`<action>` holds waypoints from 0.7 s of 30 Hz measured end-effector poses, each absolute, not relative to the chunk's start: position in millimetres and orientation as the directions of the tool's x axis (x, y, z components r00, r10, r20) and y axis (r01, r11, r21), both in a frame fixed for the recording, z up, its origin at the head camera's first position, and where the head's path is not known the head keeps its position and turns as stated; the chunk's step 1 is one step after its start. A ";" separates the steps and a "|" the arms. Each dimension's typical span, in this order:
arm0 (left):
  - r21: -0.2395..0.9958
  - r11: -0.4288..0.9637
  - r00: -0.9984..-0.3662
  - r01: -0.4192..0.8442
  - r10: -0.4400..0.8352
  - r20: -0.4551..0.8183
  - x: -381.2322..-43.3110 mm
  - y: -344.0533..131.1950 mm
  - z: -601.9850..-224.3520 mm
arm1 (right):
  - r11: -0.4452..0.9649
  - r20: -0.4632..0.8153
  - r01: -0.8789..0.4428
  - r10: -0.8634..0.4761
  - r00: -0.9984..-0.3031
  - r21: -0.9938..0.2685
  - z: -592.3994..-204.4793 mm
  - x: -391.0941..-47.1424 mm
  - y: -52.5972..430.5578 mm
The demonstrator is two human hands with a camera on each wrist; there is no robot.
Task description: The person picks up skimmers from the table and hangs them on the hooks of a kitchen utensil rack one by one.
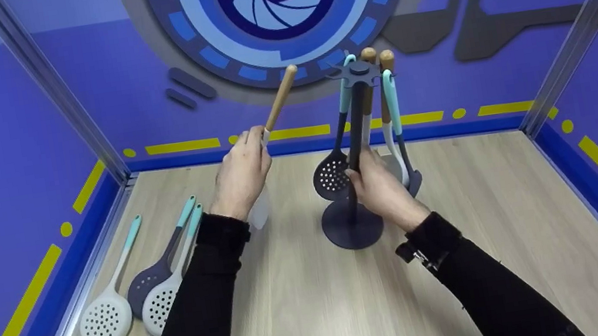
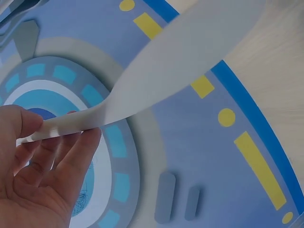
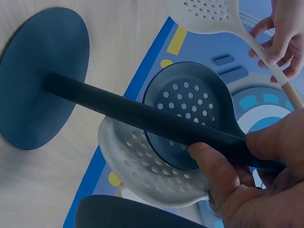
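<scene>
My left hand [image 1: 243, 170] holds a white skimmer by its shaft, its wooden handle [image 1: 281, 98] pointing up and to the right. The perforated head [image 3: 202, 14] shows in the right wrist view; the left wrist view has it nearly edge-on. With thumb and fingers, my right hand [image 1: 381, 185] grips the black post of a utensil stand [image 1: 355, 130], above its round base [image 1: 352, 228]. From the stand's top hang several utensils, among them a black skimmer [image 3: 194, 95] and a white perforated one [image 3: 147, 166]; turquoise and wooden handles stick up around the hooks.
On the table's left lie a white skimmer [image 1: 105, 321], a dark grey skimmer [image 1: 144, 283] and another white skimmer [image 1: 159, 304], all with turquoise handle ends. My left sleeve partly covers the last one. Blue panels [image 1: 105, 102] with metal posts enclose the wooden table [image 1: 308, 309].
</scene>
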State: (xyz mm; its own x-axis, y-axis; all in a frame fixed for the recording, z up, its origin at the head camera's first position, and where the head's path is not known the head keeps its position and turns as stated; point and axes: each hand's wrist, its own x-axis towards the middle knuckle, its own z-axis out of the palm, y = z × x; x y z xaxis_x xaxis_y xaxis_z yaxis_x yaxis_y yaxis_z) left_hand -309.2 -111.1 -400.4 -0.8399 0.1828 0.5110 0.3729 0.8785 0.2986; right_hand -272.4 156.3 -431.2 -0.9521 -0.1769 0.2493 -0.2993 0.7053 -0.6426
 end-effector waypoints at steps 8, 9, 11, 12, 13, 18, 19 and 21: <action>0.304 0.866 -0.828 0.397 0.194 0.527 -305.7 -105.5 -390.2 | 0.703 0.251 -0.295 -0.169 -0.953 -0.647 -431.0 -272.6 155.6; 0.304 0.864 -0.825 0.401 0.196 0.530 -305.5 -104.9 -389.0 | 0.702 0.251 -0.294 -0.168 -0.953 -0.648 -431.0 -272.6 155.5; 0.304 0.862 -0.820 0.406 0.198 0.536 -305.3 -103.6 -386.4 | 0.702 0.253 -0.298 -0.172 -0.952 -0.647 -431.2 -272.9 155.4; 0.304 0.860 -0.819 0.409 0.199 0.538 -305.3 -103.0 -385.3 | 0.702 0.252 -0.296 -0.169 -0.953 -0.648 -431.2 -273.1 155.2; 0.306 0.859 -0.819 0.411 0.200 0.538 -305.3 -102.2 -384.0 | 0.702 0.251 -0.295 -0.168 -0.953 -0.649 -431.2 -273.2 155.1; 0.305 0.853 -0.813 0.423 0.209 0.543 -305.7 -99.1 -378.0 | 0.704 0.242 -0.285 -0.164 -0.956 -0.650 -431.0 -273.9 155.2; 0.307 0.851 -0.812 0.427 0.211 0.544 -305.5 -98.4 -376.8 | 0.704 0.242 -0.286 -0.165 -0.956 -0.650 -430.8 -273.9 155.4; 0.309 0.847 -0.808 0.432 0.211 0.550 -305.3 -97.1 -374.8 | 0.705 0.245 -0.290 -0.168 -0.955 -0.647 -430.5 -274.0 155.5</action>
